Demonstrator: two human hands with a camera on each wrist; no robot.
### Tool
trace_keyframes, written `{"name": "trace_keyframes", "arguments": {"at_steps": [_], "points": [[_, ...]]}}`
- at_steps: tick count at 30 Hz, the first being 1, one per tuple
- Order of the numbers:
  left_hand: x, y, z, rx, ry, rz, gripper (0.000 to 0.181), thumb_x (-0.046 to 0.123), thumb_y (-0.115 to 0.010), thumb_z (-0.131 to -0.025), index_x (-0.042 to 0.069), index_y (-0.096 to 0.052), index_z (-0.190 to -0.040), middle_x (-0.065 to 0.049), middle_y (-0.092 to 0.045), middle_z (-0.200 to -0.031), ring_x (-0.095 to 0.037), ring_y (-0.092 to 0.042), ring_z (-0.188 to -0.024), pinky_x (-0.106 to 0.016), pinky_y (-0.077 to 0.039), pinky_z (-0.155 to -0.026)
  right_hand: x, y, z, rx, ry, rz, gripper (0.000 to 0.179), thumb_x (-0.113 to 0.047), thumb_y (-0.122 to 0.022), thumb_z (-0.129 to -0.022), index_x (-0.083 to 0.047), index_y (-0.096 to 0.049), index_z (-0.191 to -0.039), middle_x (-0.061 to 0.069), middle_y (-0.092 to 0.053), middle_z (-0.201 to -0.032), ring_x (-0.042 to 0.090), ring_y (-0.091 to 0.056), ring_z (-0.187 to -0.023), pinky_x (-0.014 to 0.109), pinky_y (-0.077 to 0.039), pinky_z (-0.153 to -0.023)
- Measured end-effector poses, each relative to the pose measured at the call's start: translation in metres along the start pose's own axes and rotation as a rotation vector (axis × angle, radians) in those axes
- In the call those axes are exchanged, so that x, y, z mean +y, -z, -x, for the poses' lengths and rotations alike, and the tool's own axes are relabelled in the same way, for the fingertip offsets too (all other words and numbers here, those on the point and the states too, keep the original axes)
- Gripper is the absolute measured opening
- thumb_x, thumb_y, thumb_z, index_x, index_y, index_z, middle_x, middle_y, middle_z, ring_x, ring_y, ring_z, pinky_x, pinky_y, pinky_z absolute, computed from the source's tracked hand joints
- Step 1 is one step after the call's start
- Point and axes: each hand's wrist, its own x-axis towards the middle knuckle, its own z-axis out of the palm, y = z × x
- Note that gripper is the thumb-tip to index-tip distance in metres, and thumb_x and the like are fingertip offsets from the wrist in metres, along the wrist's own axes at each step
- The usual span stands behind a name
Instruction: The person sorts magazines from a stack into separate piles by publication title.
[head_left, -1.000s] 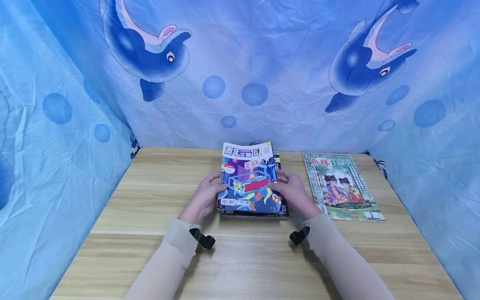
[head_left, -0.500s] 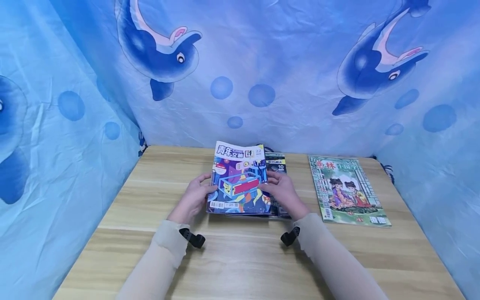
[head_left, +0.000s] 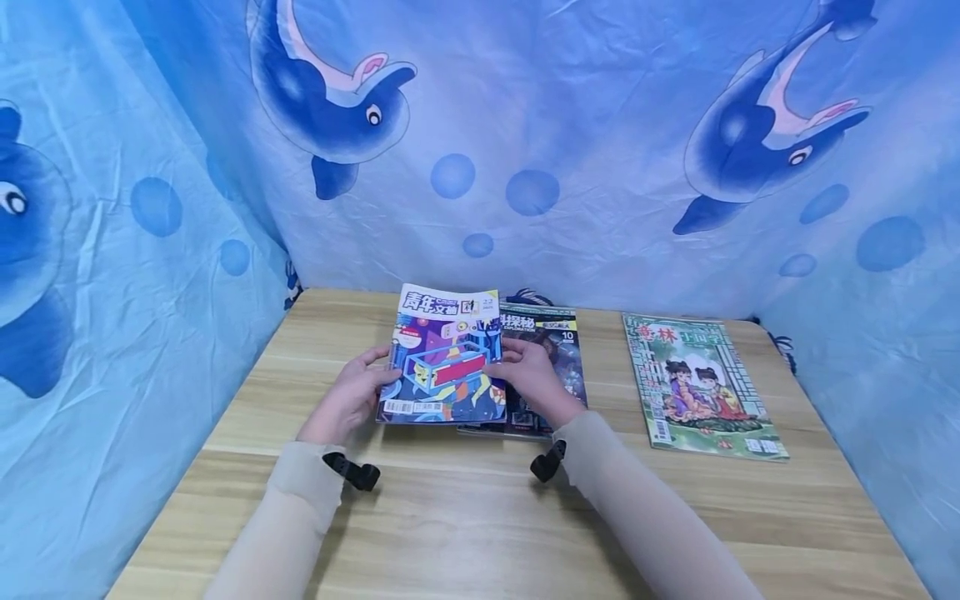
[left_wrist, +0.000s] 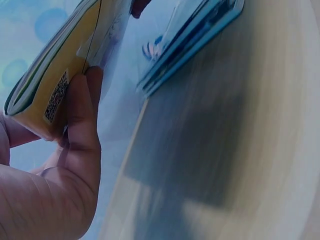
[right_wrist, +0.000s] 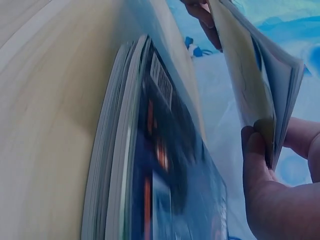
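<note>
Both hands grip a colourful purple-and-blue magazine (head_left: 450, 358) by its two sides, thumbs on the front cover and fingers behind. The left hand (head_left: 348, 398) holds its left edge, and the right hand (head_left: 538, 379) its right edge. From the left wrist view, the magazine's yellow back (left_wrist: 60, 90) shows a QR code, with fingers pressed on it. It is raised off the table and overlaps a dark magazine (head_left: 566, 367) in the head view. In the right wrist view that dark magazine (right_wrist: 170, 150) tops a small stack on the table, below the raised one.
A green magazine (head_left: 705, 392) with two cartoon children on its cover lies at the right of the wooden table (head_left: 465, 517). Blue dolphin-print cloth (head_left: 585, 250) hangs behind and along both sides. Dark cords (head_left: 528, 297) show at the table's back edge.
Both hands have carried the colourful magazine leftward off the stack, uncovering more of the dark magazine beneath. The head view has shifted slightly. The green magazine stays on the table.
</note>
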Motion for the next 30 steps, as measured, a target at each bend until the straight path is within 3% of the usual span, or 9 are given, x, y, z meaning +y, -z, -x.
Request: {"name": "trace_keyframes", "arguments": {"at_steps": [5,9,13,18,23,30], "points": [[0.009,0.02,-0.003,0.018,0.052,-0.045,0.065,0.003,-0.056,-0.103,0.007,-0.026,-0.16,-0.025,-0.049,-0.145,-0.023,-0.066,-0.106,-0.035,-0.057,-0.087,-0.003,-0.021,-0.009,-0.044,0.004,-0.05,0.074,-0.006,-0.081,-0.087,-0.005,-0.045,-0.152,0.017,-0.06,-0.135,0.029,-0.061,-0.119,0.041,-0.053,-0.095],[0.017,0.035,-0.005,0.021,0.068,-0.079,0.066,0.006,-0.055,-0.104,0.011,-0.023,-0.162,-0.023,-0.046,-0.148,-0.024,-0.063,-0.111,-0.034,-0.056,-0.09,-0.007,-0.038,-0.017,-0.05,0.005,-0.05,0.072,-0.006,-0.081,-0.087,-0.004,-0.047,-0.15,0.016,-0.063,-0.13,0.027,-0.065,-0.111,0.039,-0.056,-0.091],[0.021,0.049,-0.008,0.036,0.066,-0.114,0.067,0.006,-0.054,-0.105,0.011,-0.021,-0.163,-0.024,-0.048,-0.146,-0.021,-0.066,-0.104,-0.034,-0.057,-0.086,-0.011,-0.054,-0.025,-0.065,0.006,-0.051,0.07,-0.004,-0.079,-0.088,-0.001,-0.047,-0.149,0.014,-0.067,-0.123,0.025,-0.068,-0.104,0.037,-0.057,-0.086],[0.021,0.058,-0.013,0.05,0.089,-0.163,0.068,0.005,-0.053,-0.104,0.012,-0.019,-0.163,-0.023,-0.049,-0.144,-0.021,-0.065,-0.104,-0.034,-0.056,-0.087,-0.01,-0.069,-0.034,-0.053,-0.009,-0.043,0.064,0.0,-0.077,-0.088,0.001,-0.049,-0.146,0.012,-0.07,-0.114,0.023,-0.07,-0.099,0.036,-0.058,-0.083],[0.024,0.066,-0.023,0.103,0.088,-0.218,0.067,0.006,-0.052,-0.104,0.014,-0.022,-0.163,-0.023,-0.049,-0.144,-0.024,-0.063,-0.105,-0.034,-0.056,-0.085,-0.014,-0.084,-0.043,-0.046,-0.024,-0.024,0.059,-0.001,-0.078,-0.088,0.002,-0.053,-0.141,0.011,-0.071,-0.111,0.022,-0.07,-0.098,0.034,-0.058,-0.083],[0.03,0.078,-0.031,0.151,0.119,-0.289,0.065,0.008,-0.05,-0.106,0.015,-0.022,-0.163,-0.023,-0.046,-0.146,-0.026,-0.06,-0.109,-0.037,-0.055,-0.086,-0.019,-0.106,-0.057,0.013,-0.086,0.047,0.05,0.0,-0.074,-0.089,0.004,-0.058,-0.136,0.013,-0.065,-0.117,0.024,-0.065,-0.104,0.037,-0.055,-0.088]]}}
